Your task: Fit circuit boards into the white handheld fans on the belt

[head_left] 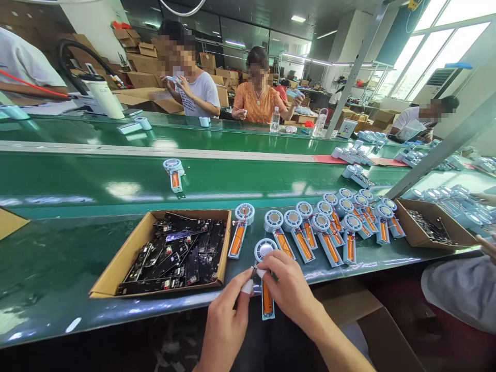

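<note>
A light-blue handheld fan body (265,249) lies near the bench edge, its round head away from me and its open handle, with an orange battery (267,300), towards me. My right hand (289,284) is over the fan's neck, fingers pinched together. Beside it my left hand (228,315) is closed in a pinch at a small dark piece by the neck, too small to name. The fingertips of both hands meet there, hiding what lies between them. White covers sit on some fingertips. Another fan body (239,235) with red wires lies just beyond.
A cardboard box of black circuit boards (174,253) stands at left, a second box (436,227) at right. Several open fan bodies (329,227) cluster right of my hands. One fan (174,174) rests on the green belt (232,178). People sit opposite; a metal post (437,144) slants at right.
</note>
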Available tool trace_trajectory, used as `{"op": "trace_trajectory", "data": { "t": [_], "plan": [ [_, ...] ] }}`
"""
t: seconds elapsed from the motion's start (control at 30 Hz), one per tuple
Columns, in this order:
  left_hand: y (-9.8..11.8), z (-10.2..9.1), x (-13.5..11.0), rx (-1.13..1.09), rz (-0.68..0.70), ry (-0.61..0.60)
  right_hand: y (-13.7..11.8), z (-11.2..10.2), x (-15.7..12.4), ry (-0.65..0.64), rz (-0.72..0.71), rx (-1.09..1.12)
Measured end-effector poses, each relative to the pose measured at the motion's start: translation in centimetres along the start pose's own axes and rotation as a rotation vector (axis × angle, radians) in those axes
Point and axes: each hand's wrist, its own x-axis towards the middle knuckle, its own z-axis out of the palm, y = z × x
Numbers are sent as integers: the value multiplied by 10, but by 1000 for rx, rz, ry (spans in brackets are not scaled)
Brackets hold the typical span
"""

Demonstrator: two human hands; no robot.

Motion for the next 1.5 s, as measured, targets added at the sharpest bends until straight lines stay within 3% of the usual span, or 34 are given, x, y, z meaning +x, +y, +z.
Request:
{"op": "trace_trajectory", "data": {
  "t": [0.2,0.4,0.5,0.63,0.73,0.8,0.87,0.93,1.07,1.17,1.3,1.4,1.5],
  "plan": [
    [0,-21,20,-119,-66,-209,4,-21,14,-179,-4,208],
    [5,-21,29,-148,-59,-250,7,-14,13,-96,-32,152],
    [20,-21,21,-95,-58,-229,3,-16,6,-102,141,212],
    [30,-22,6,-163,-214,-272,5,-21,-6,-168,416,588],
    [20,-11,8,-198,-284,-228,12,-20,-11,-134,478,806],
    [11,0,14,-107,-286,-178,14,-18,-13,-132,497,933],
    [8,9,20,-45,-310,-206,11,-16,-16,-154,488,1010],
    [11,12,23,-161,-352,-315,5,-15,-20,-192,452,1033],
    [24,9,16,-658,-520,-486,-4,-16,-30,-243,369,1088],
    [27,12,6,-859,-688,-436,-4,-18,-34,-205,334,1087],
    [21,24,-4,-890,-727,-286,2,-24,-36,-71,446,1049],
    [18,27,-4,-769,-619,-240,2,-25,-38,-28,504,1058],
    [19,24,-1,-639,-452,-196,-3,-25,-40,-54,453,1005]
  ]
}}
